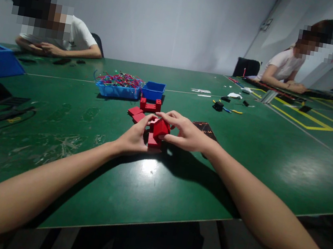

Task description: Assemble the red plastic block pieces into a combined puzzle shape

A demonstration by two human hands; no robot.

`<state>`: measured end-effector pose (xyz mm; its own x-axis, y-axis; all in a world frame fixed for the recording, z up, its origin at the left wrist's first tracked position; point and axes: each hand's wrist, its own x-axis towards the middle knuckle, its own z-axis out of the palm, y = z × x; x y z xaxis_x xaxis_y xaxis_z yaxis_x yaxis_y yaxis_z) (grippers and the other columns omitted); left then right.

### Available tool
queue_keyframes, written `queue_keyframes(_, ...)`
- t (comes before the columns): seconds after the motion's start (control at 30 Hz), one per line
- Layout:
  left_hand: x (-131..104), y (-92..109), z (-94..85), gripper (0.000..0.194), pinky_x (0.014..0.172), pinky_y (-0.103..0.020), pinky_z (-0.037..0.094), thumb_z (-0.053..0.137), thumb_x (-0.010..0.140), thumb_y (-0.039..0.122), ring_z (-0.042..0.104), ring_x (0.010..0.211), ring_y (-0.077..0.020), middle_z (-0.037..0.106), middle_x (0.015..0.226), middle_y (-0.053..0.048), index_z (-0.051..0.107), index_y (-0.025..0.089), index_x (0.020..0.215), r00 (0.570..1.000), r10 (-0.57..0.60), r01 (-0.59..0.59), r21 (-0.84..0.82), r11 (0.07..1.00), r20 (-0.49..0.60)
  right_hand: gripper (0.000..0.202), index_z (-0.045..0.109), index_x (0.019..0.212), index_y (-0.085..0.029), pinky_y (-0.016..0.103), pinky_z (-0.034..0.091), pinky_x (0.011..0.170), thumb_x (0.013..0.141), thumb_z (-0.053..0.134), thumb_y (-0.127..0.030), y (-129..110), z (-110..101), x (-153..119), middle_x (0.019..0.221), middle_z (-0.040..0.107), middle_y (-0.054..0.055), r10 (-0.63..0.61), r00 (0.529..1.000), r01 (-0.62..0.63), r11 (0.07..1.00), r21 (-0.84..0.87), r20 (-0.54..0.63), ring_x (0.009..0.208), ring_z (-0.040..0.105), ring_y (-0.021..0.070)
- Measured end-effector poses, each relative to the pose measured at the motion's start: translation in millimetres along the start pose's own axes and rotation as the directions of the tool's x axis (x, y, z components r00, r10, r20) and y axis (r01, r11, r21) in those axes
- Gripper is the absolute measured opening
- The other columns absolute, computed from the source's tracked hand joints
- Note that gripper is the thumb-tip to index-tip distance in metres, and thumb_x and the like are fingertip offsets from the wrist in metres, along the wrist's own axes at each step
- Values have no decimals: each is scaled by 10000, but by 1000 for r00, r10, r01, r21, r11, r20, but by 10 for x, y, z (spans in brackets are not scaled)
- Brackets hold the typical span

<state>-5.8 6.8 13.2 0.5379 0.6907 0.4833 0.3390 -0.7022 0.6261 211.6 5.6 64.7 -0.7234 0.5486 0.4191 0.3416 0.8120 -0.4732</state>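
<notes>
Above the green table [147, 194], my left hand [133, 138] is closed on a red block [153, 141] with a stepped outline. My right hand [186, 132] grips a second red block [161, 129], its angled faces turned up, against the first one. Whether the two blocks are joined I cannot tell, since fingers cover their sides. Flat red pieces [135, 112] lie just beyond my left fingertips. Behind them sits a U-shaped red block [150, 107] with holes in its raised ends.
A phone [205, 128] lies beyond my right wrist. Farther back are a blue bin of coloured wires [117, 91], a small blue bin [153, 91] and pliers [236, 111]. A larger blue bin [0, 63] stands left. Two people sit across the table.
</notes>
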Motion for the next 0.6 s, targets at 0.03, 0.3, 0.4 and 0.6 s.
queue_keyframes(0.03, 1, 0, 1, 905, 1023, -433, 450, 828, 599, 334, 539, 1205, -290, 510, 1334, -121, 330, 218, 1346, 1000, -2, 2, -3, 1000, 4, 601, 435, 1414, -185, 428, 438, 977, 838, 597, -248, -2, -2, 0, 1151, 517, 105, 3, 1000, -3, 1000, -1, 2, 1075, 533, 212)
queue_keyframes(0.3, -4, -27, 7, 926, 1034, -431, 436, 831, 601, 389, 538, 1197, -281, 511, 1326, -122, 325, 205, 1354, 1000, 7, -7, 27, 1000, 0, 617, 436, 1394, -147, 430, 447, 967, 814, 604, -271, -8, 129, 17, 1122, 518, 116, 1, 996, -7, 998, -65, -86, 1051, 538, 228)
queue_keyframes(0.4, -10, -40, 8, 939, 1009, -429, 457, 830, 600, 391, 558, 1169, -280, 518, 1318, -125, 319, 206, 1366, 1000, -7, 7, 27, 1000, -4, 609, 437, 1385, -143, 420, 452, 962, 812, 598, -271, 3, 167, 17, 1124, 517, 116, -16, 994, 7, 997, -81, -108, 1050, 540, 228)
queue_keyframes(0.6, -4, -64, 12, 937, 1005, -436, 462, 822, 605, 405, 571, 1158, -285, 534, 1304, -129, 323, 207, 1373, 999, -36, 35, 16, 999, 34, 583, 426, 1388, -134, 434, 451, 975, 844, 579, -279, 70, 176, 0, 1187, 527, 145, 26, 996, -35, 994, -100, -82, 1082, 550, 240)
